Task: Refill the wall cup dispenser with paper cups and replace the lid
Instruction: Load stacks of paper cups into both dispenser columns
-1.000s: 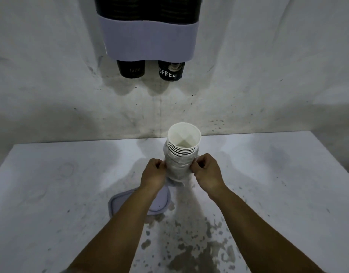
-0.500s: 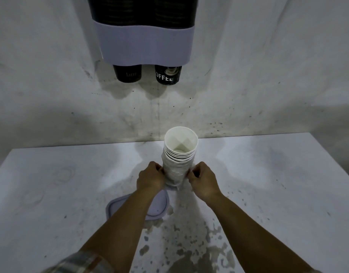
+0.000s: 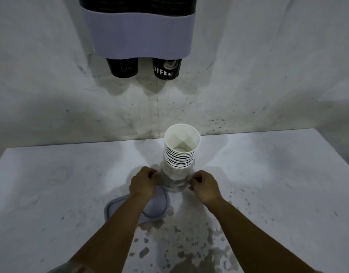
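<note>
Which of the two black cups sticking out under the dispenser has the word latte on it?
The left black cup reads "latte"; the right black cup shows "OFFEE" in bold white letters.

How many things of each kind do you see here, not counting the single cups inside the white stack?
Wall cup dispenser: 1
Black cups sticking out under the dispenser: 2
Stack of white paper cups, in a clear wrapper: 1
Lid flat on the table: 1
Hands, left hand and right hand: 2
Total: 7

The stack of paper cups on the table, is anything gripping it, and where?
Both hands, left hand and right hand, pinch the clear plastic sleeve bunched around the base of the stack of paper cups, one on each side.
</note>
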